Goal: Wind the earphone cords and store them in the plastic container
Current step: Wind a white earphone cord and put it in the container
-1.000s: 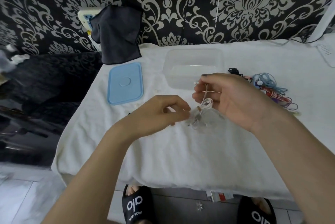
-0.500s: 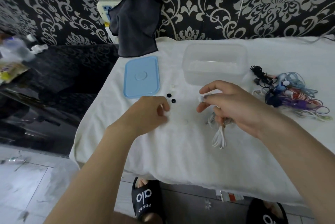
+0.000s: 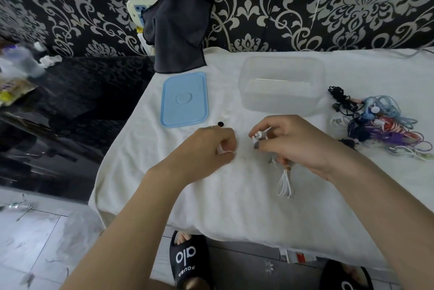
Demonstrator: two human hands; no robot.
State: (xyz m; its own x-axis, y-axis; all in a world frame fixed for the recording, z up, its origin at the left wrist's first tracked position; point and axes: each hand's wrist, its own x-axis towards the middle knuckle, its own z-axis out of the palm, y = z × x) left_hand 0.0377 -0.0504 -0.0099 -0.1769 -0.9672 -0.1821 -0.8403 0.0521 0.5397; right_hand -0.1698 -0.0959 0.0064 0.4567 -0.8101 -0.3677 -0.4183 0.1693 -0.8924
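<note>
White earphone cord (image 3: 284,184) pinched at earbud end in right hand (image 3: 293,144) w/ wound loops dangling onto tabletop (image 3: 234,195) — prob. for tying off — left hand (image 3: 211,148) curled, contents unclear, clear plastic container (image 3: 281,87) open just beyond, ready.
</note>
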